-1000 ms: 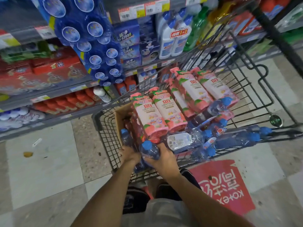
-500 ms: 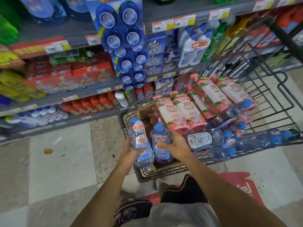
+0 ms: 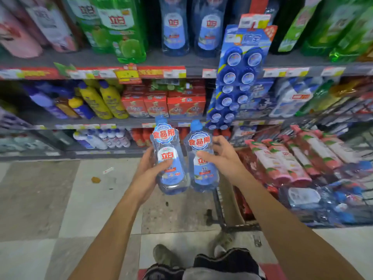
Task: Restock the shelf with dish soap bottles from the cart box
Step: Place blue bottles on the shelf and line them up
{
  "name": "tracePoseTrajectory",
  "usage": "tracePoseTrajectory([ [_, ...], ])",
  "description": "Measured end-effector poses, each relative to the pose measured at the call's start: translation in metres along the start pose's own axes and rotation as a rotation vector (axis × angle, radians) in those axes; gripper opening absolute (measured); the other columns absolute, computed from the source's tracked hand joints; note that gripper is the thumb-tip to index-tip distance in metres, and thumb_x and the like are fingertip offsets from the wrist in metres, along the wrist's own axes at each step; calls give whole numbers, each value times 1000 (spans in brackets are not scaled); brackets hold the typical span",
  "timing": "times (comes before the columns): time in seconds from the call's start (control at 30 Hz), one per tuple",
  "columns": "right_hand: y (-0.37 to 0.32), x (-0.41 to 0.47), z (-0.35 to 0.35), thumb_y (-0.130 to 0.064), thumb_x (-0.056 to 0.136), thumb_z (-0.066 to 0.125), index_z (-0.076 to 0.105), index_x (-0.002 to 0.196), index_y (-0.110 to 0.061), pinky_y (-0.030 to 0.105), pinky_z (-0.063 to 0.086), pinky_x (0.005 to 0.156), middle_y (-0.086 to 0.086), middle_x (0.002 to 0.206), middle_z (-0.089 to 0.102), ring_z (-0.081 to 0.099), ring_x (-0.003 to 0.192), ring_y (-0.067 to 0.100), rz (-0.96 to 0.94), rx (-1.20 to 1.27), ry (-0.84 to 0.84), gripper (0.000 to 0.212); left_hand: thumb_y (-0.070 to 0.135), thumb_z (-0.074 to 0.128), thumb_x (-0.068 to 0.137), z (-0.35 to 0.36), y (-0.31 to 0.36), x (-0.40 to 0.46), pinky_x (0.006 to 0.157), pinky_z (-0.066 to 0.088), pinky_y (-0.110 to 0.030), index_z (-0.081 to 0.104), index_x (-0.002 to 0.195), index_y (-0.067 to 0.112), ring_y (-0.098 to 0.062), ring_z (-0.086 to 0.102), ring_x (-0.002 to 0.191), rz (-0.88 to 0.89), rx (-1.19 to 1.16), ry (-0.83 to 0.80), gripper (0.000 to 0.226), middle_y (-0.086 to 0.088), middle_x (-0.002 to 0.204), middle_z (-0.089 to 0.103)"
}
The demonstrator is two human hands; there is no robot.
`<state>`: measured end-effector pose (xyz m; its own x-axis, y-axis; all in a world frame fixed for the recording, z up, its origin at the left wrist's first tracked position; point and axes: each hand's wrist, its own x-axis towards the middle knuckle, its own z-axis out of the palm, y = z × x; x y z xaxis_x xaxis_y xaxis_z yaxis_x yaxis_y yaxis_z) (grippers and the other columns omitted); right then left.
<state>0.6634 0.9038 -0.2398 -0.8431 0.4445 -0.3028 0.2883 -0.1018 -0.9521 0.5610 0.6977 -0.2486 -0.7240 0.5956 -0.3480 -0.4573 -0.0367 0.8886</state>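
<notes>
Both bottles have come up out of the cart, and I now face the shelves. My left hand wraps its fingers round one blue dish soap bottle; my right hand grips the other bottle. I hold them upright, ready to set down. A hanging pack of blue toilet blocks covers part of the shelf.
</notes>
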Motion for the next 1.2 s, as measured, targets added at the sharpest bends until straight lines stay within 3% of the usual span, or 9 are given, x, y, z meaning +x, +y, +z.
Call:
tracePoseTrajectory([
  [0.17, -54, 4, 99, -14, 82, 79, 60, 114, -17, 36, 58, 79, 1, 100, 77, 74, 93, 20, -99, 110, -73, 37, 17, 83, 76, -77, 64, -34, 95, 53, -47, 47, 140, 13, -28, 59, 123, 219, 97, 93, 73, -7, 134, 62],
  [0.27, -83, 7, 157, -18, 73, 81, 61, 112, -16, 33, 57, 77, -1, 95, 78, 74, 88, 16, -176, 152, -121, 44, 13, 79, 74, -115, 103, -61, 84, 58, -37, 45, 142, 16, -27, 66, 112, 362, 141, 191, 76, -9, 124, 67],
  [0.37, -109, 13, 208, -6, 78, 79, 63, 104, -17, 26, 56, 74, -3, 90, 78, 72, 81, 10, -265, 160, -185, 32, 10, 83, 74, -149, 135, -82, 88, 57, -40, 43, 145, 18, -22, 68, 106, 491, 180, 275, 81, -6, 116, 71],
  [0.47, -137, 18, 251, -1, 78, 79, 63, 108, -12, 27, 56, 73, -2, 90, 76, 71, 79, 10, -331, 138, -245, 35, 15, 83, 74, -181, 161, -99, 89, 56, -44, 39, 148, 14, -26, 68, 107, 565, 205, 356, 86, -13, 121, 68],
  [0.57, -164, 30, 285, -3, 75, 83, 65, 109, -12, 28, 56, 77, 0, 95, 75, 70, 86, 12, -412, 97, -302, 40, 7, 81, 75, -208, 187, -108, 81, 57, -32, 41, 147, 11, -16, 69, 100, 634, 229, 434, 83, -16, 127, 63],
  [0.77, -215, 60, 339, 4, 75, 79, 65, 96, -18, 19, 55, 71, -11, 83, 77, 70, 79, 2, -511, 115, -363, 34, 8, 71, 74, -247, 242, -103, 80, 54, -19, 49, 135, 24, 0, 67, 98, 740, 280, 449, 66, 21, 106, 71],
  [0.97, -261, 119, 382, -10, 72, 85, 69, 100, -23, 33, 57, 80, -1, 98, 78, 72, 92, 15, -593, 128, -345, 35, 8, 72, 78, -295, 305, -58, 85, 55, -28, 40, 146, 20, -13, 67, 109, 794, 312, 448, 77, 8, 121, 69],
  [1.03, -278, 144, 396, -22, 65, 86, 69, 102, -23, 32, 56, 79, -1, 99, 78, 73, 91, 14, -608, 144, -339, 40, 9, 75, 76, -309, 328, -37, 80, 56, -24, 41, 144, 21, -8, 68, 104, 811, 321, 452, 77, 12, 116, 70],
  [1.2, -325, 206, 434, -27, 59, 85, 69, 102, -21, 21, 55, 66, -3, 96, 78, 74, 86, 11, -629, 177, -340, 46, 27, 82, 74, -354, 392, 17, 97, 53, -44, 40, 148, 20, -26, 51, 133, 835, 380, 433, 85, -5, 135, 60],
])
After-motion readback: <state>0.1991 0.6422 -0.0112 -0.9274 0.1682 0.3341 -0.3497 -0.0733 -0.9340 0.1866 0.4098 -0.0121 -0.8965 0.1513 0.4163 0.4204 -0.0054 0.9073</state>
